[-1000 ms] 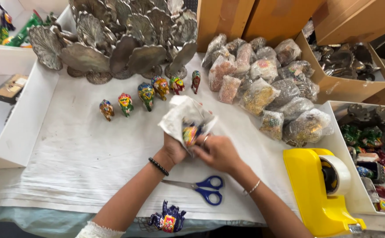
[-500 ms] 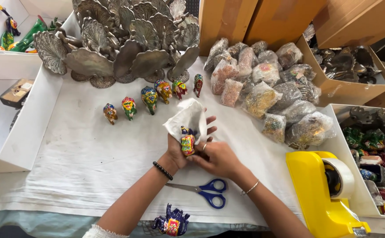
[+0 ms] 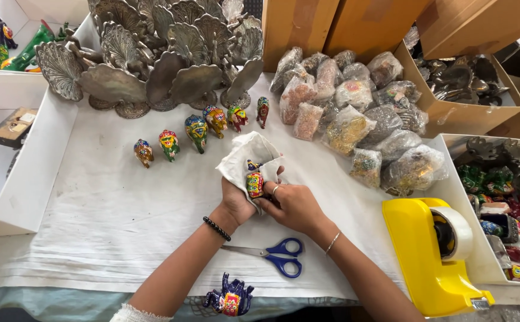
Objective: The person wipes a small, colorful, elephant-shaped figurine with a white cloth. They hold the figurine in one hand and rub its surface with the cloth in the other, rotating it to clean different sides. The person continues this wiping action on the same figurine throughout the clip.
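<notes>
Head view: painted figurine (image 3: pixel 255 183) in white cloth (image 3: pixel 245 156), both hands' (image 3: pixel 292 206) grip.

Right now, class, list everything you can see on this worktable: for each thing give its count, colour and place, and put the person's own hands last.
small painted elephant figurines: six, multicoloured, in a row on the white table cover
silver metal peacock ornaments: many, grey, back left
clear plastic-wrapped bundles: many, back right
blue-handled scissors: one, near the front edge
yellow tape dispenser: one, front right
blue painted elephant: one, at the front edge
cardboard box of dark metal pieces: one, brown, far right
white tray of painted figurines: one, right edge
white cloth: one, around a painted figurine, centre
left hand: holds the cloth and figurine
right hand: on the figurine
</notes>
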